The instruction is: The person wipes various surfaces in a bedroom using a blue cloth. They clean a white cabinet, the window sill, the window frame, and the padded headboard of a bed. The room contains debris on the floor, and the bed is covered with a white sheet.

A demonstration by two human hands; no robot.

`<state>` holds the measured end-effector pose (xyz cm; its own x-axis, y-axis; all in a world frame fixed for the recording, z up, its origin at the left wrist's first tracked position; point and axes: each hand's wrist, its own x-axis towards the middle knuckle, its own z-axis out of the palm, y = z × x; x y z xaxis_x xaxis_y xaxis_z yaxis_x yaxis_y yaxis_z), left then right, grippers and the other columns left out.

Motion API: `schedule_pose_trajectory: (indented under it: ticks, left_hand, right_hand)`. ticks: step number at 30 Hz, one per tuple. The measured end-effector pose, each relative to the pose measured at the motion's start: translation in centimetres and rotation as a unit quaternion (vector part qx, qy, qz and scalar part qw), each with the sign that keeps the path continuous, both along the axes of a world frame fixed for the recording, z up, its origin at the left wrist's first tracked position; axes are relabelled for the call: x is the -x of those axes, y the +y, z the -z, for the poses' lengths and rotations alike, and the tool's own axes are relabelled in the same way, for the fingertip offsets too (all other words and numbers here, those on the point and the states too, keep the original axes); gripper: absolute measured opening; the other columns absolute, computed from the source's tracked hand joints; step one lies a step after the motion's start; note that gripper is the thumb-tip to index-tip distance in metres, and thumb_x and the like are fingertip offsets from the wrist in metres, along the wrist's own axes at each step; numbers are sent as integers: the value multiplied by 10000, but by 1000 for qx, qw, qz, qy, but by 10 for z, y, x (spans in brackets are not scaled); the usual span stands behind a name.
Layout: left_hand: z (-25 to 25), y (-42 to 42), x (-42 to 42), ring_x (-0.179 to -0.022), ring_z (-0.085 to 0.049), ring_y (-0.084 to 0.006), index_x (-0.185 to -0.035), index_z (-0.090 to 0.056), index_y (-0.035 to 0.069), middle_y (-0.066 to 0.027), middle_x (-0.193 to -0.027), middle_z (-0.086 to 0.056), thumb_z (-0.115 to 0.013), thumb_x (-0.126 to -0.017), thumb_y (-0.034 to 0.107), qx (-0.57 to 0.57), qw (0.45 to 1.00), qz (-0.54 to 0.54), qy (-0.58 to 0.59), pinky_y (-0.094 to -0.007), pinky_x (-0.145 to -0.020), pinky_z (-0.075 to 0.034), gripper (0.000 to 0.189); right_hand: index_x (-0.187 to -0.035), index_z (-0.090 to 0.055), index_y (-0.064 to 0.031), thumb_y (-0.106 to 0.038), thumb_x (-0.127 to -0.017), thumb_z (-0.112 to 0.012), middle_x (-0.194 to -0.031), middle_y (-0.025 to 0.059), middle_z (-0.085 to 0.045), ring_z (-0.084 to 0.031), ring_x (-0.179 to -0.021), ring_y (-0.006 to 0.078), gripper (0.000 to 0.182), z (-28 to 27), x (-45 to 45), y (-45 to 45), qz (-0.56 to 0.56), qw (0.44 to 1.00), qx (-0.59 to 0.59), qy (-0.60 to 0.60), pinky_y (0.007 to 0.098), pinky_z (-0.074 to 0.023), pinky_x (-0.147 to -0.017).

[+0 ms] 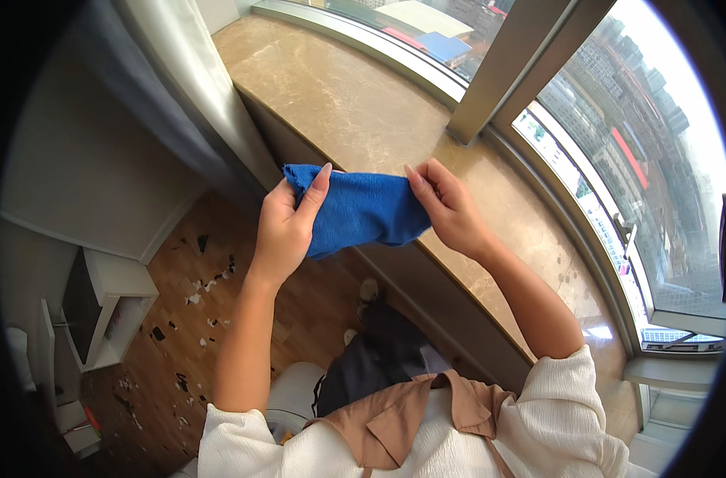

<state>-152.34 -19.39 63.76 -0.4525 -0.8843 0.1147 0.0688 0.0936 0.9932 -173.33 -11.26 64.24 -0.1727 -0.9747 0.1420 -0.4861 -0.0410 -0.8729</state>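
Observation:
A blue cloth (pixel 363 209) is stretched between my two hands, above the front edge of the marble windowsill (pixel 351 101). My left hand (pixel 288 221) pinches its left end, thumb on top, where a frayed corner sticks up. At the other end, my right hand (pixel 449 206) grips the cloth between thumb and curled fingers. The cloth looks folded, with its lower edge sagging slightly. Dark water spots (pixel 563 269) mark the sill to the right of my right forearm.
A window frame post (pixel 488 77) rises from the sill, and a window sash (pixel 686 310) stands ajar at right. A pale curtain (pixel 201 77) hangs at left. Black and white scraps (pixel 198 290) litter the wooden floor (pixel 219 322) near a white cabinet (pixel 115 299).

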Motion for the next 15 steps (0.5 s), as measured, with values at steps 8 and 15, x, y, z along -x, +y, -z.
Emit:
schedule_pose_trajectory:
  ticks: [8, 15]
  left_hand:
    - [-2, -86, 20, -741, -580, -51, -942, -622, -22, -38, -846, -661, -655, -887, 116, -60, 990, 70, -102, -191, -677, -478, 152]
    - [-22, -145, 47, -795, -584, -61, -1009, -646, -34, -40, -896, -667, -643, -888, 85, -38, 982, 179, -52, -205, -727, -481, 170]
  right_hand:
    - [-884, -567, -19, -349, -854, -674, -884, 133, -547, -525, -830, 252, 348, -4, 48, -65, -88, 989, -45, 110, 336, -439, -734]
    - [-812, -407, -106, -231, -795, -749, -778, -9, -439, -420, -779, 109, 365, -34, 94, -114, -174, 957, -220, -78, 251, -388, -696]
